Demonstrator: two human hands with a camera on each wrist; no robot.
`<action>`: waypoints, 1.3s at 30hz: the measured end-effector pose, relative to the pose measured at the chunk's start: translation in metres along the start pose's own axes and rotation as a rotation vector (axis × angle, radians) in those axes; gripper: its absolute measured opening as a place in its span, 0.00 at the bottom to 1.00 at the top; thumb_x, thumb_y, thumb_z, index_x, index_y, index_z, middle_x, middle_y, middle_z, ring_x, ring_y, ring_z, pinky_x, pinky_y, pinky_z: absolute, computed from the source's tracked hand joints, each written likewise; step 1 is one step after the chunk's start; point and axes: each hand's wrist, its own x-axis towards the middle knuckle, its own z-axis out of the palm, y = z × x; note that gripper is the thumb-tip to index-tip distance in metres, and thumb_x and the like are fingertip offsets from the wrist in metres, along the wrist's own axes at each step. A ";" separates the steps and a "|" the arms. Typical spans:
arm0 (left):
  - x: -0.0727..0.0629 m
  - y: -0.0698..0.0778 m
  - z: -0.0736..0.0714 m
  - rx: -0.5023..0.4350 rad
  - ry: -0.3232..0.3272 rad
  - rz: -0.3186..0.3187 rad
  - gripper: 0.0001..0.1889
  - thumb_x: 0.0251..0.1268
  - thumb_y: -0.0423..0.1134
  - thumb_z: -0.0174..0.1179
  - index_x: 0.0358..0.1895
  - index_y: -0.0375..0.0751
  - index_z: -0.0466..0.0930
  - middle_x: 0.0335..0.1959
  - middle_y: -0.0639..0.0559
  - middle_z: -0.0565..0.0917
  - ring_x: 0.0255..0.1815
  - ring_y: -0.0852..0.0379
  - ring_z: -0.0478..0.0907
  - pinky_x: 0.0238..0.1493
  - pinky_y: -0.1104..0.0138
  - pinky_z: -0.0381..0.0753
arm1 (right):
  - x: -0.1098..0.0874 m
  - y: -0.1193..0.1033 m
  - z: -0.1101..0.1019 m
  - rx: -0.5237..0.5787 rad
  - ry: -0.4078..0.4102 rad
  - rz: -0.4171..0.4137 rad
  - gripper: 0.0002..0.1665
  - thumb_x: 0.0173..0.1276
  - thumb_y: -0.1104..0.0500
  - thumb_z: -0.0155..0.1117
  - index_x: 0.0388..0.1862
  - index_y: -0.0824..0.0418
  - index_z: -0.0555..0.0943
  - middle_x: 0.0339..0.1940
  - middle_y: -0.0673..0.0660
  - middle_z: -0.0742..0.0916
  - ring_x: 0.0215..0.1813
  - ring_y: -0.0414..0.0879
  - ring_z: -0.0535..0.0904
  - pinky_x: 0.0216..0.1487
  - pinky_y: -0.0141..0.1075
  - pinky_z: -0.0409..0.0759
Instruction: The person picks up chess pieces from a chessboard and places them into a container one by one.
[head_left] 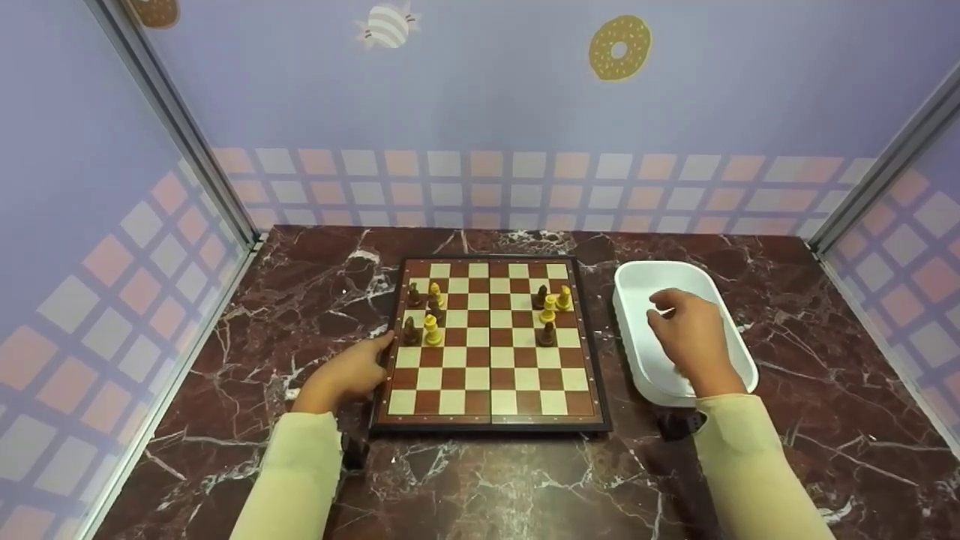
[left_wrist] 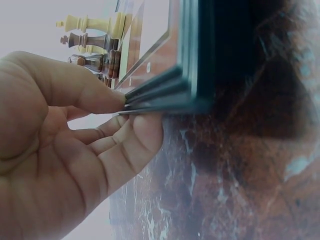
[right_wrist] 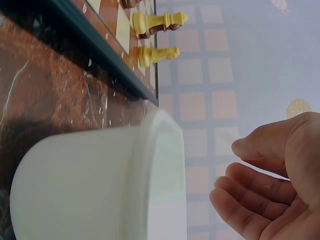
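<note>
With the left hand, pinches the nine o'clock edge of a chessboard, thumb on top and fingers tucked beneath. On a red-brown, pale-veined tabletop, displays glossy checks of brown and cream, a seam running from twelve to six, a reddish border flecked with pale marks, and a black outer rim. Toward ten o'clock from the seam's middle, crowds together upright chessmen, turned and shiny, in near-black brown and bright yellow; toward two o'clock, groups more of the same, also upright. Just off the chessboard at three o'clock, shows a plain white tub, oblong, with rounded corners and a thick lip. Over that tub, holds the right hand with fingers loosely curved and thumb apart, a gap visible between them in the right wrist view.

Counted from the left: two pale yellow sleeves, two black wrist devices, two hands, one chessboard. Totals nine chessmen: five toward ten o'clock, three dark and two yellow; four toward two o'clock, two dark and two yellow. Then, one tub. Beyond, on the lilac wall, from between ten and eleven o'clock round to one: one cropped doughnut, one striped candy, one whole doughnut.
</note>
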 end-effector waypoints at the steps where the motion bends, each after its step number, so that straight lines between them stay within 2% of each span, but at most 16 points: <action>1: 0.000 0.000 0.000 0.000 0.002 0.002 0.43 0.62 0.19 0.50 0.84 0.28 0.50 0.78 0.22 0.62 0.20 0.59 0.69 0.25 0.66 0.75 | 0.000 -0.002 0.001 0.003 -0.001 -0.005 0.14 0.69 0.65 0.67 0.49 0.72 0.87 0.42 0.70 0.90 0.41 0.65 0.87 0.45 0.59 0.82; 9: 0.001 0.001 0.000 -0.011 -0.005 -0.024 0.43 0.65 0.20 0.53 0.85 0.30 0.49 0.79 0.24 0.61 0.22 0.58 0.70 0.26 0.67 0.74 | 0.001 -0.014 0.010 0.005 -0.024 -0.042 0.15 0.68 0.64 0.68 0.50 0.73 0.87 0.42 0.71 0.89 0.47 0.67 0.86 0.51 0.62 0.80; 12: 0.001 0.001 -0.001 0.000 -0.004 -0.013 0.43 0.65 0.20 0.54 0.84 0.28 0.50 0.79 0.23 0.61 0.34 0.53 0.77 0.29 0.66 0.74 | 0.002 -0.018 0.014 0.008 -0.020 -0.061 0.15 0.67 0.65 0.69 0.50 0.73 0.87 0.42 0.72 0.89 0.46 0.67 0.86 0.51 0.62 0.80; 14: 0.002 0.001 -0.001 -0.006 0.000 -0.012 0.44 0.63 0.20 0.54 0.84 0.27 0.50 0.79 0.23 0.61 0.37 0.51 0.78 0.30 0.66 0.75 | 0.002 -0.020 0.017 0.017 -0.012 -0.074 0.15 0.66 0.65 0.70 0.49 0.74 0.87 0.42 0.71 0.89 0.46 0.67 0.86 0.51 0.61 0.80; 16: 0.002 0.000 -0.001 -0.019 0.000 -0.017 0.44 0.62 0.19 0.53 0.84 0.28 0.50 0.79 0.23 0.61 0.34 0.52 0.78 0.29 0.66 0.75 | 0.002 -0.022 0.020 0.027 -0.003 -0.087 0.14 0.65 0.66 0.70 0.47 0.74 0.87 0.41 0.71 0.89 0.45 0.67 0.86 0.51 0.61 0.80; 19: 0.002 -0.001 -0.001 -0.040 -0.008 -0.027 0.44 0.62 0.19 0.51 0.85 0.30 0.49 0.79 0.23 0.61 0.20 0.58 0.70 0.24 0.67 0.75 | 0.002 -0.025 0.024 0.042 -0.008 -0.089 0.14 0.64 0.67 0.69 0.46 0.74 0.87 0.41 0.71 0.89 0.46 0.67 0.86 0.52 0.61 0.80; 20: 0.002 -0.001 0.000 -0.047 -0.009 -0.030 0.44 0.63 0.19 0.51 0.85 0.30 0.49 0.79 0.23 0.61 0.19 0.60 0.68 0.24 0.67 0.75 | 0.002 -0.026 0.025 0.046 -0.014 -0.085 0.14 0.64 0.67 0.69 0.47 0.74 0.87 0.42 0.71 0.89 0.47 0.67 0.86 0.52 0.61 0.80; 27: 0.001 0.000 0.000 -0.067 -0.006 -0.040 0.45 0.63 0.19 0.52 0.86 0.32 0.47 0.79 0.23 0.59 0.20 0.59 0.71 0.24 0.66 0.77 | 0.000 -0.032 0.032 0.078 -0.044 -0.082 0.15 0.65 0.67 0.71 0.49 0.75 0.87 0.45 0.72 0.89 0.50 0.67 0.86 0.55 0.60 0.81; 32: 0.001 -0.003 -0.001 -0.008 0.002 -0.006 0.45 0.62 0.19 0.52 0.86 0.32 0.49 0.78 0.23 0.62 0.25 0.57 0.76 0.27 0.65 0.78 | 0.000 -0.037 0.037 0.079 -0.039 -0.105 0.13 0.65 0.68 0.72 0.47 0.74 0.87 0.44 0.71 0.90 0.48 0.66 0.86 0.55 0.59 0.81; 34: 0.001 -0.003 -0.002 0.012 0.000 0.001 0.45 0.61 0.18 0.50 0.85 0.32 0.50 0.77 0.23 0.64 0.24 0.57 0.75 0.26 0.66 0.76 | 0.000 -0.039 0.040 0.076 -0.044 -0.114 0.14 0.65 0.67 0.72 0.47 0.74 0.87 0.43 0.70 0.90 0.47 0.66 0.86 0.53 0.59 0.82; 36: 0.001 -0.003 -0.002 0.000 -0.007 -0.003 0.45 0.60 0.18 0.48 0.85 0.33 0.52 0.77 0.23 0.64 0.20 0.59 0.71 0.24 0.67 0.75 | 0.000 -0.040 0.041 0.081 -0.049 -0.121 0.14 0.64 0.67 0.72 0.48 0.74 0.87 0.41 0.69 0.90 0.44 0.65 0.86 0.51 0.59 0.82; 39: 0.000 -0.003 -0.003 -0.016 -0.013 -0.004 0.44 0.60 0.17 0.47 0.85 0.33 0.53 0.77 0.23 0.64 0.20 0.59 0.70 0.24 0.67 0.75 | -0.001 -0.040 0.044 0.094 -0.057 -0.128 0.14 0.64 0.68 0.72 0.47 0.75 0.87 0.39 0.68 0.89 0.41 0.64 0.85 0.48 0.59 0.82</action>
